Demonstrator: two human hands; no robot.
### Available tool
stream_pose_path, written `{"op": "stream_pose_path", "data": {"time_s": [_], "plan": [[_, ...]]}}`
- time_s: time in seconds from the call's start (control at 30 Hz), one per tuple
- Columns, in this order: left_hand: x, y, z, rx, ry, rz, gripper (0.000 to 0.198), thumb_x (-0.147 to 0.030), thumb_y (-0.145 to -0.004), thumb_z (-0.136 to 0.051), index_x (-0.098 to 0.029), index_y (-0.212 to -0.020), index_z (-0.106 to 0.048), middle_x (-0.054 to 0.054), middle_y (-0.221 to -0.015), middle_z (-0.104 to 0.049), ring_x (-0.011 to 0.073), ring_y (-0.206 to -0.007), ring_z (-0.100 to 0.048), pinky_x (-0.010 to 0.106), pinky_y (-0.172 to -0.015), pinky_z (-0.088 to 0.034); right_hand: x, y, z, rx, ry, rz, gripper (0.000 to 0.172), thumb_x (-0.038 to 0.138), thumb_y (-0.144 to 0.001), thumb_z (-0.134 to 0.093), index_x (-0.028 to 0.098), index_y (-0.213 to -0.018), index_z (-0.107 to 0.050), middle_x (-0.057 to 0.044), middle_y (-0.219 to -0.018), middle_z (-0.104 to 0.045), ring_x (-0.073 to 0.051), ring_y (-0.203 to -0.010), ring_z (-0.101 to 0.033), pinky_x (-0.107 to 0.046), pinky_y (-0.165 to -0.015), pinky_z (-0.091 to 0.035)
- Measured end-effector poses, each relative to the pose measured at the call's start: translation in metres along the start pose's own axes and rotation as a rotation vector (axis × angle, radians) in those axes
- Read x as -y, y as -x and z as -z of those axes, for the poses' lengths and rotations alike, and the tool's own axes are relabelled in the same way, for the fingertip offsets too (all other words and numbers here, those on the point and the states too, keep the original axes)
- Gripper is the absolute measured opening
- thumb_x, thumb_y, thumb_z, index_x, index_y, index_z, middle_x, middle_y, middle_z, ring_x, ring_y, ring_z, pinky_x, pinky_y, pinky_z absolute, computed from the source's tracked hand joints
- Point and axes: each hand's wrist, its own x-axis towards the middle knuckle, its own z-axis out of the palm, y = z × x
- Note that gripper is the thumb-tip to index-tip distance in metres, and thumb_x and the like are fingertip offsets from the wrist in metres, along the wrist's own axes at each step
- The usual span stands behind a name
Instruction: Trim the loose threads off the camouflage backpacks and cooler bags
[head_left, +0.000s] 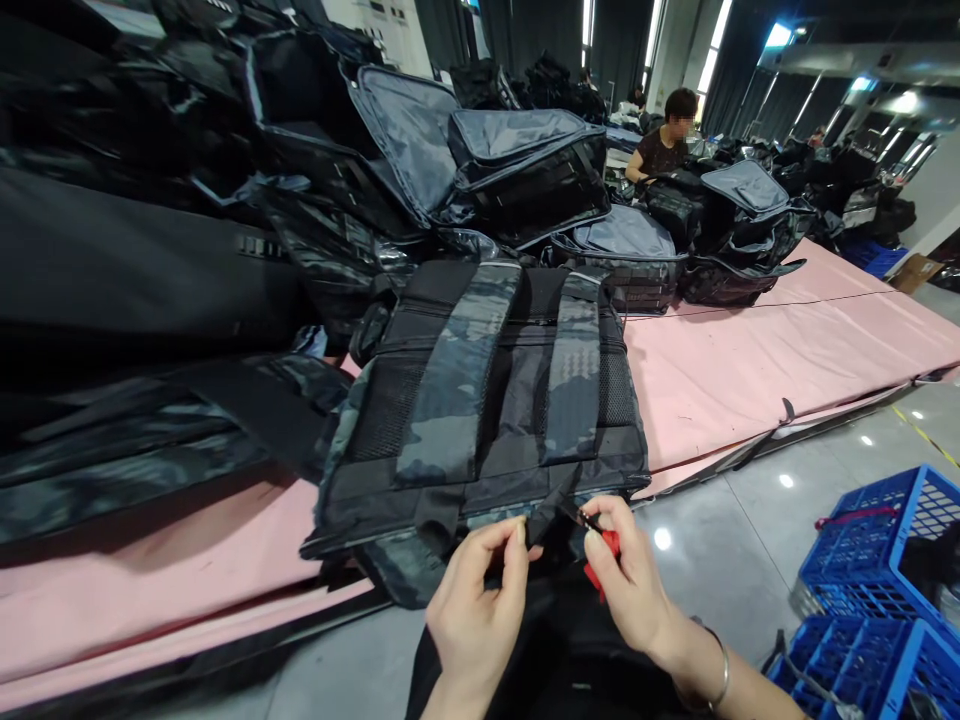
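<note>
Head cam: L hand (480, 595) and R hand (626, 580) busy at near edge of backpack (519, 380)!

Far L first: a big black bag (135, 265), out of focus, looms over the pink table cover (150, 610), w/ a dark camo strap lying below it. Next along, at the back, opened bags (409, 130) pile up, pale grey lining on show. Now centre stage: the backpack lies on the pink cover, back panel up, bottom edge hanging a bit over the near side, two camo shoulder straps (457, 390) running up it, mesh alongside. L hand's at that near edge, thumb + forefinger pinched on the end of a short black strap (553, 508), another fingertip peeking out just under it. Then R hand, fingers curled round a small red-handled tool (602, 562), dark tip right by the strap; can't tell if they touch. Bangle (721, 680) on the R wrist. Up in bkgd, a co-worker (664, 150) in a dark top stands behind more open bags. Far R, bottom corner: two blue crates (855, 535) on the shiny grey floor (697, 530), dark stuff inside, details unclear.
</note>
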Motion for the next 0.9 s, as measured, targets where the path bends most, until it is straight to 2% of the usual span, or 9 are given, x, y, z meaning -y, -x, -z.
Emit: {"op": "stream_pose_path", "data": {"time_s": [0.17,0.27,0.57,0.67,0.8,0.9], "plan": [[0.000,0.003,-0.003,-0.077,-0.107,-0.189,0.010,-0.011,-0.082,-0.058,-0.016,-0.089,-0.062,0.002,-0.077,-0.066,0.0111,-0.065,-0.064,0.022,-0.067,-0.051,0.009,0.009,0.011,-0.026,0.265,0.176,0.018,0.028,-0.085,-0.055,0.021,-0.101,-0.054,0.001,-0.076,-0.062,-0.011,-0.060,-0.055,-0.022,-0.059,-0.042],[0.001,0.003,-0.004,-0.094,-0.147,-0.281,0.013,-0.007,-0.080,-0.058,-0.015,-0.090,-0.061,0.003,-0.078,-0.067,0.0126,-0.069,-0.064,0.023,-0.069,-0.051,0.012,0.008,0.011,-0.027,0.388,0.273,0.020,0.027,-0.086,-0.054,0.020,-0.105,-0.054,-0.001,-0.080,-0.065,-0.014,-0.064,-0.060,-0.024,-0.062,-0.043],[0.003,0.007,-0.009,-0.151,-0.300,-0.481,0.023,0.000,-0.073,-0.064,-0.013,-0.091,-0.059,0.004,-0.073,-0.067,0.0121,-0.062,-0.063,0.022,-0.063,-0.051,0.014,0.010,0.005,-0.018,0.478,0.255,0.016,0.026,-0.089,-0.048,0.019,-0.101,-0.055,-0.001,-0.078,-0.066,-0.015,-0.065,-0.062,-0.024,-0.060,-0.043],[0.006,0.009,-0.010,-0.142,-0.278,-0.450,0.020,-0.001,-0.074,-0.063,-0.013,-0.091,-0.059,0.004,-0.074,-0.067,0.0123,-0.065,-0.064,0.022,-0.064,-0.052,0.014,0.009,0.006,0.000,0.451,0.240,0.014,0.026,-0.089,-0.047,0.019,-0.095,-0.058,-0.001,-0.073,-0.065,-0.014,-0.062,-0.060,-0.023,-0.058,-0.041],[0.005,0.011,-0.009,-0.104,-0.230,-0.287,0.011,-0.008,-0.081,-0.057,-0.015,-0.090,-0.059,0.004,-0.077,-0.067,0.0132,-0.071,-0.064,0.023,-0.070,-0.052,0.014,0.008,0.012,-0.003,0.385,0.186,0.013,0.027,-0.087,-0.050,0.018,-0.092,-0.058,0.001,-0.067,-0.062,-0.012,-0.057,-0.057,-0.021,-0.055,-0.040],[0.003,0.011,-0.007,-0.089,-0.211,-0.289,0.014,-0.006,-0.081,-0.058,-0.014,-0.092,-0.059,0.004,-0.079,-0.067,0.0129,-0.073,-0.065,0.023,-0.073,-0.052,0.013,0.008,0.015,0.043,0.396,0.200,0.015,0.026,-0.085,-0.053,0.018,-0.097,-0.057,0.002,-0.068,-0.064,-0.012,-0.056,-0.058,-0.021,-0.056,-0.040]]}}
